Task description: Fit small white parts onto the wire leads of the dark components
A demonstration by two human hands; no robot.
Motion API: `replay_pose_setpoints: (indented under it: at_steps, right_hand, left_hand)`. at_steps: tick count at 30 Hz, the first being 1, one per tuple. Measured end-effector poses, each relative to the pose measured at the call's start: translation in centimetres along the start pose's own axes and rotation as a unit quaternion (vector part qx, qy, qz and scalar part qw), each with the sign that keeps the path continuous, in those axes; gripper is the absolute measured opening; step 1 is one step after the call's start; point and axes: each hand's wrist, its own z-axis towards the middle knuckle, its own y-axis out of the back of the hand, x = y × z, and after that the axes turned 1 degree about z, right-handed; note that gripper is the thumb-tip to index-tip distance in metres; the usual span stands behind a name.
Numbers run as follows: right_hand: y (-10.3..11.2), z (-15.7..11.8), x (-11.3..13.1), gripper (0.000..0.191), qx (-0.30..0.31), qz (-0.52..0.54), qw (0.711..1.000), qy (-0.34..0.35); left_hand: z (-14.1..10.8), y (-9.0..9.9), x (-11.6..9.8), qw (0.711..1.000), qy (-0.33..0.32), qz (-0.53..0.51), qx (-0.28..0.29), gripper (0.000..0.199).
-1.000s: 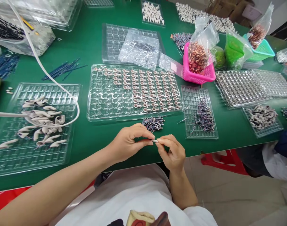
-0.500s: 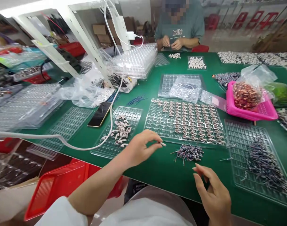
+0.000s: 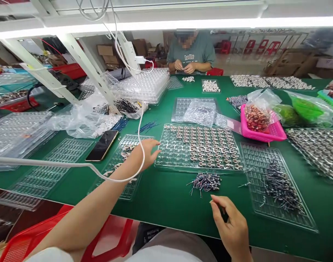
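My left hand (image 3: 146, 154) reaches to the left edge of a clear moulded tray (image 3: 172, 157), thumb and forefinger apart with nothing visible between them. Rows of small pale ring-ended pieces (image 3: 210, 145) fill much of that tray's middle and right. Under my left forearm lies another clear tray (image 3: 128, 194) with loose pale shell-like pieces (image 3: 127, 150), partly hidden. My right hand (image 3: 232, 225) hovers over the green table near its front edge, thumb and forefinger tips pinched close; whatever they hold is too small to see. Beyond it sits a heap of thin dark wired parts (image 3: 206, 182).
A white cable (image 3: 114, 179) loops across my left forearm. A phone (image 3: 102, 145) lies at left. To the right are a tray of dark wired parts (image 3: 282, 185) and a pink basket (image 3: 265, 136) with a bag of reddish pieces. A co-worker (image 3: 191, 54) sits opposite.
My left hand has moved left, away from the wired heap to the tray's left edge, and its fingers have parted. My right hand's fingertips have come closer together. The view has shifted.
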Motion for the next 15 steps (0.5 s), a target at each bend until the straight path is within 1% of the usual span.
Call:
replay_pose_setpoints:
  at_steps: [3, 5, 7, 9, 11, 15]
  right_hand:
    - [0.0, 0.0, 0.0, 0.02, -0.001, -0.001, 1.0, 0.001]
    - [-0.1, 0.1, 0.1, 0.02, -0.004, -0.001, 1.0, 0.002]
    - [-0.1, 0.1, 0.2, 0.02, -0.006, 0.002, 1.0, 0.003]
    - [-0.2, 0.2, 0.3, 0.02, -0.005, 0.007, 1.0, -0.001]
    - [-0.2, 0.1, 0.3, 0.02, -0.001, 0.014, 1.0, -0.006]
    - [-0.3, 0.1, 0.5, 0.021, 0.007, 0.028, 0.999, -0.019]
  left_hand:
    - [4.8, -1.2, -1.9, 1.0, -0.017, -0.002, 0.024, 0.036]
    - [7.6, -1.9, -2.5, 0.999, -0.011, 0.0, 0.039, 0.033]
    - [9.9, -2.6, -2.7, 0.998, 0.001, 0.002, 0.056, 0.032]
    - [11.3, -3.3, -2.8, 0.997, 0.014, 0.003, 0.073, 0.029]
    - [12.1, -3.9, -2.8, 0.996, 0.029, 0.002, 0.086, 0.026]
    - [12.5, -4.8, -3.1, 0.993, 0.07, -0.005, 0.093, 0.021]
